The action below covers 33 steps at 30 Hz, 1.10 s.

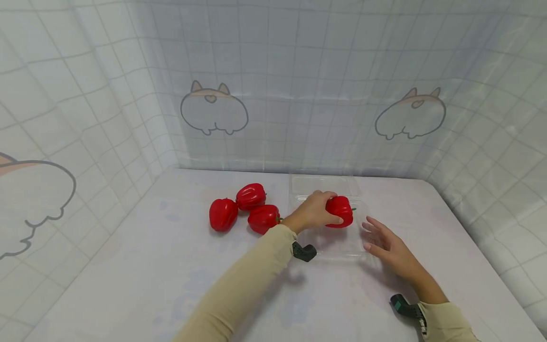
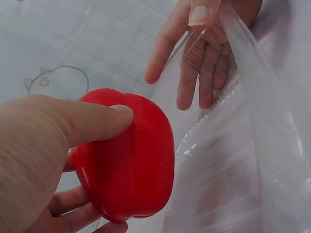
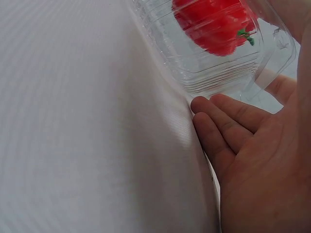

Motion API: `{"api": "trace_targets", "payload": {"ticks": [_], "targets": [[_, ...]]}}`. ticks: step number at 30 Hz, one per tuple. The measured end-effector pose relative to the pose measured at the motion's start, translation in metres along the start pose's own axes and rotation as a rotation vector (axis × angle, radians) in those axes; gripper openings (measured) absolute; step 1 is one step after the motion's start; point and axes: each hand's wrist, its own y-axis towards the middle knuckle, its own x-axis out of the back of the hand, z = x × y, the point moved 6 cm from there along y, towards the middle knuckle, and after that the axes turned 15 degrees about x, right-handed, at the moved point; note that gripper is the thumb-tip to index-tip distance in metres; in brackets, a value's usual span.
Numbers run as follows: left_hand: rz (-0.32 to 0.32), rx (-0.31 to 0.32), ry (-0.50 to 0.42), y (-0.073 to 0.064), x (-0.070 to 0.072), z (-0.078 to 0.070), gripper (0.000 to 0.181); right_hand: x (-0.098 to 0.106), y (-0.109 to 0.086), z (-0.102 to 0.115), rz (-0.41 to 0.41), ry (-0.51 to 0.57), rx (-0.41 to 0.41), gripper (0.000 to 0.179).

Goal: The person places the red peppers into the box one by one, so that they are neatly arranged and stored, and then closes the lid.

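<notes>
My left hand (image 1: 314, 209) grips a red bell pepper (image 1: 340, 212) with a green stem, thumb on one side and fingers on the other. The pepper is over a clear plastic clamshell box (image 1: 342, 255), whose lid (image 1: 322, 184) lies open toward the back wall. At the box's right side is my right hand (image 1: 391, 249), fingers extended and fairly straight. In the right wrist view, its fingertips (image 3: 200, 104) are right by the box's lower corner. The left wrist view shows its thumb at the rim, with the other fingers seen through the clear wall.
Three more red bell peppers, one at the left (image 1: 223, 214), one at the back (image 1: 251, 196) and one nearer the box (image 1: 263, 218), lie grouped on the white table (image 1: 149, 266). A grid-patterned curtain (image 1: 299, 85) encloses the table's back and sides.
</notes>
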Motion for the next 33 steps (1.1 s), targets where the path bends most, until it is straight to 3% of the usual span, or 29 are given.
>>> {"api": "trace_targets", "payload": {"ticks": [17,33], "targets": [[-0.062,0.045,0.208,0.000,-0.012,-0.016,0.066,0.000,0.000,-0.004,-0.006,0.034,0.001,0.075],[-0.101,0.063,0.311,0.002,-0.021,-0.025,0.062,0.000,0.001,-0.004,-0.012,0.030,-0.007,0.075]]}}
